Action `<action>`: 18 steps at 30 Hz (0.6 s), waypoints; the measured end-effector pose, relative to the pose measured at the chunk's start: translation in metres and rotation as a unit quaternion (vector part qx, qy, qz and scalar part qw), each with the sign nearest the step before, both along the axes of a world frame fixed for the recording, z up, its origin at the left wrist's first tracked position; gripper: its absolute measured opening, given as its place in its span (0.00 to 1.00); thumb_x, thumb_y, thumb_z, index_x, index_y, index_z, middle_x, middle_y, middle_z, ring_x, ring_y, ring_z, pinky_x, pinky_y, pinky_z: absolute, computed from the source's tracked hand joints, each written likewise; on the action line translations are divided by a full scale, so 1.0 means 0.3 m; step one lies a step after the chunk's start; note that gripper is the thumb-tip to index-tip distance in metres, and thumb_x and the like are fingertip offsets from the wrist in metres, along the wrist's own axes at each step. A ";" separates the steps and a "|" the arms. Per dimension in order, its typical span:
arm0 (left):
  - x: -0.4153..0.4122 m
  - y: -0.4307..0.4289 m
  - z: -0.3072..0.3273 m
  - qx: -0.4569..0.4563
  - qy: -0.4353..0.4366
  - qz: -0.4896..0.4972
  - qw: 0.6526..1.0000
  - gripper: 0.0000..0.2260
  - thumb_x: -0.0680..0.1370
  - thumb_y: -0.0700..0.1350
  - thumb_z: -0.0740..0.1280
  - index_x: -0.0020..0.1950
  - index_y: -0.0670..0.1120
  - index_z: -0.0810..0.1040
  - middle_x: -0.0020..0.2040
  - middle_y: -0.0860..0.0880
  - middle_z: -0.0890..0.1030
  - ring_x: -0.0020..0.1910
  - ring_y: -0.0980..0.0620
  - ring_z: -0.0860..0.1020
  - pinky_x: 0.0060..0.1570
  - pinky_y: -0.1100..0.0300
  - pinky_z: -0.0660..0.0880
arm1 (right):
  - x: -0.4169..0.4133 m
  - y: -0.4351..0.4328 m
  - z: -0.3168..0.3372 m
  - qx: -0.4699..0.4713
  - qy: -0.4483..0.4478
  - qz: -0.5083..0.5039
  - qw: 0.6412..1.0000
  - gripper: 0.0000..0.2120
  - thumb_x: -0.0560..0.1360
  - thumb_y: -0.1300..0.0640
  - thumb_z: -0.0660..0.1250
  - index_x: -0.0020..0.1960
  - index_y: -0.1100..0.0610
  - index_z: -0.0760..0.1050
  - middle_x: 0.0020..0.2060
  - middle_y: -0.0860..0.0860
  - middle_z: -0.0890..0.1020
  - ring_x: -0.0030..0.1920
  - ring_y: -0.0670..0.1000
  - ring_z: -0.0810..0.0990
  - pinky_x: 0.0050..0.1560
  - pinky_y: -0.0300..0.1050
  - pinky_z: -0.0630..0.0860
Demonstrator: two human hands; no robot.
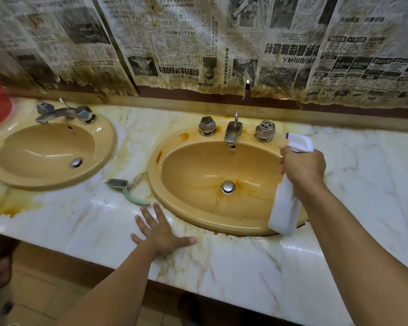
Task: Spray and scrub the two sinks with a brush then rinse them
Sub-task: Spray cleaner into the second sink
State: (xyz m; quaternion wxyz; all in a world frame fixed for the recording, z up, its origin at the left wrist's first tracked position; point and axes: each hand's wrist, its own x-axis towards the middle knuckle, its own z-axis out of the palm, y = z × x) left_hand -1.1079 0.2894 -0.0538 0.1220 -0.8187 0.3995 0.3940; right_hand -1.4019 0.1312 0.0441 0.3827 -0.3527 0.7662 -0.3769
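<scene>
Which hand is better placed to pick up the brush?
Likely left: the left hand rests open on the countertop near the brush, while the right hand grips the spray bottle over the right sink.

arms: bare to frame edge | left hand: bare | right hand: bare

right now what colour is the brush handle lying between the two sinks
The brush handle is pale green; head view.

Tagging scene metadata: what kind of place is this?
Probably a shared washroom, rundown: tan left sink and right sink set in one stained marble counter, tarnished taps, newspaper covering the wall.
</scene>
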 end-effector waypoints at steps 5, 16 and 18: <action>-0.001 0.000 -0.004 -0.004 -0.001 0.001 1.000 0.73 0.57 0.80 0.71 0.65 0.53 0.12 0.72 0.42 0.16 0.75 0.35 0.23 0.73 0.28 0.38 | -0.017 -0.009 -0.016 -0.012 0.004 -0.011 1.000 0.14 0.75 0.48 0.68 0.47 0.60 0.81 0.42 0.58 0.85 0.44 0.57 0.84 0.36 0.41 0.72; 0.000 0.002 -0.001 -0.006 -0.003 0.001 1.000 0.74 0.58 0.79 0.71 0.71 0.51 0.15 0.72 0.42 0.16 0.75 0.35 0.23 0.73 0.29 0.38 | 0.015 -0.015 -0.023 -0.006 -0.016 -0.032 0.999 0.17 0.75 0.48 0.69 0.48 0.64 0.81 0.45 0.60 0.85 0.47 0.60 0.84 0.34 0.40 0.71; 0.000 0.002 -0.002 -0.007 -0.003 0.001 1.000 0.73 0.58 0.79 0.71 0.71 0.51 0.15 0.72 0.42 0.16 0.75 0.35 0.23 0.73 0.28 0.38 | 0.026 -0.005 -0.021 -0.016 -0.006 -0.004 1.000 0.15 0.76 0.49 0.68 0.48 0.62 0.80 0.43 0.60 0.85 0.46 0.57 0.84 0.35 0.41 0.71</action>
